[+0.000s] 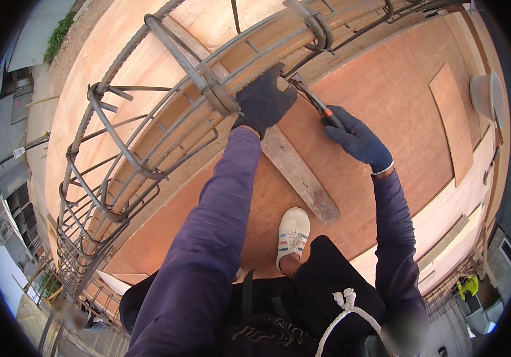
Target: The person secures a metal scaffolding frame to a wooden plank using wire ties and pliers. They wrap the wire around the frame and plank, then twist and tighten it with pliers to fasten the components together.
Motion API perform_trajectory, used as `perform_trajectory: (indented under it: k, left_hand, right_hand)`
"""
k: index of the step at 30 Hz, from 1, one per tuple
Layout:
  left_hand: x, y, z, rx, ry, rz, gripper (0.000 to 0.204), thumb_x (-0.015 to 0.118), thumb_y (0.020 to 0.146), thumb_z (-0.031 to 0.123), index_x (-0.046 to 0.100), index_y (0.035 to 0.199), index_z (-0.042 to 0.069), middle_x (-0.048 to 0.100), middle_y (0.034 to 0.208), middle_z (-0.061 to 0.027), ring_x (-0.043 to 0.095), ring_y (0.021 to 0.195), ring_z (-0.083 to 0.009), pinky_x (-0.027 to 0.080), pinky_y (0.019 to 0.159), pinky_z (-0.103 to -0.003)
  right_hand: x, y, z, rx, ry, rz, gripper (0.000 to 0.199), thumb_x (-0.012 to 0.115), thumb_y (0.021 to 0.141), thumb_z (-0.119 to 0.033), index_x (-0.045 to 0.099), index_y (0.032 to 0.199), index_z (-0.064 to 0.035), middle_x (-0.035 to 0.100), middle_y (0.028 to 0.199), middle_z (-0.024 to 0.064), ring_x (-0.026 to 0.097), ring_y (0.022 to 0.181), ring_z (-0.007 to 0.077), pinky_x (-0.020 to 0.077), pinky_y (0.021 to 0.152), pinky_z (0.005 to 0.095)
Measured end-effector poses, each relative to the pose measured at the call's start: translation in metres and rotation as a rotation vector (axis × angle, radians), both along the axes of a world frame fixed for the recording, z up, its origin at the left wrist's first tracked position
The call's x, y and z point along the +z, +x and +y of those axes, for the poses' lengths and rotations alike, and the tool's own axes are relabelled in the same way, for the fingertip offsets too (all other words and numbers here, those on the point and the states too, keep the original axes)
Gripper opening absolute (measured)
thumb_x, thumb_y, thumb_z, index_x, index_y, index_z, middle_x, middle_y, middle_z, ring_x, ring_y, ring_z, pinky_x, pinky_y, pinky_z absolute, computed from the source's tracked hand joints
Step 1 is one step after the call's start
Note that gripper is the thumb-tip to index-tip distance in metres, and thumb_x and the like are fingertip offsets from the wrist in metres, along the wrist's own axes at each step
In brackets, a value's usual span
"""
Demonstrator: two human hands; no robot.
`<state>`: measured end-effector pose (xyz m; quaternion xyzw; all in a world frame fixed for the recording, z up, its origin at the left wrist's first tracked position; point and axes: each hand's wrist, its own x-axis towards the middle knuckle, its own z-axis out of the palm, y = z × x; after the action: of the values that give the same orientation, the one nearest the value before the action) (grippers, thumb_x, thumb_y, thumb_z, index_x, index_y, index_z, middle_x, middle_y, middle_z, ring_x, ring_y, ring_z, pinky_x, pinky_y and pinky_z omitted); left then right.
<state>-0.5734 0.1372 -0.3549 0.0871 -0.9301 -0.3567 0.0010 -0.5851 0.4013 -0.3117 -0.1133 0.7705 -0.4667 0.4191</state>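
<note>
My left hand (265, 98), in a dark knitted glove, is against the lower bars of a long rebar cage (193, 77). Its fingers are curled, and what they hold, if anything, is hidden. Gloved the same way, my right hand (359, 138) grips a pair of pliers (313, 98) by black and orange handles. The pliers' jaws point up and left, just to the right of my left thumb, close to the cage's lower edge. Bent stirrups (225, 98) wrap the long bars beside my left wrist.
Reddish plywood (380, 119) lies underfoot, with a narrow plank (300, 172) across it and my pale shoe (294, 235) beside the plank. A loose plywood strip (452, 125) and a round container (486, 95) are to the right. The cage curves down the left side; a lower area shows beyond the edge.
</note>
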Motion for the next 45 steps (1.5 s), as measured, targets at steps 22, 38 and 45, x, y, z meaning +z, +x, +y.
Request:
perform_trajectory:
  k: [22, 38, 45]
  left_hand:
    - [0.005, -0.003, 0.003, 0.013, 0.043, -0.017, 0.066, 0.077, 0.081, 0.048, 0.068, 0.131, 0.006, 0.072, 0.117, -0.0170, 0.072, 0.107, -0.0340, 0.056, 0.092, -0.046]
    - [0.004, -0.002, 0.002, -0.009, -0.012, -0.055, 0.063, 0.075, 0.086, 0.047, 0.066, 0.135, 0.007, 0.072, 0.119, -0.0171, 0.072, 0.106, -0.0334, 0.055, 0.091, -0.048]
    - [-0.003, -0.001, 0.001, -0.021, -0.006, -0.024, 0.058, 0.071, 0.092, 0.042, 0.064, 0.137, 0.007, 0.071, 0.122, -0.0168, 0.071, 0.109, -0.0342, 0.055, 0.094, -0.047]
  right_hand:
    - [0.023, -0.020, -0.004, 0.117, 0.170, -0.057, 0.064, 0.072, 0.100, -0.031, 0.050, 0.156, -0.0116, 0.067, 0.132, 0.0090, 0.061, 0.117, 0.0203, 0.0470, 0.106, 0.0332]
    - [0.016, -0.038, -0.007, 0.186, 0.074, -0.142, 0.035, 0.074, 0.093, -0.011, 0.062, 0.126, -0.0076, 0.061, 0.103, 0.0001, 0.058, 0.094, 0.0134, 0.0500, 0.088, 0.0287]
    - [0.007, -0.039, -0.006, 0.261, 0.167, -0.180, 0.033, 0.078, 0.091, -0.012, 0.061, 0.120, -0.0109, 0.060, 0.102, -0.0011, 0.055, 0.096, 0.0136, 0.0483, 0.089, 0.0291]
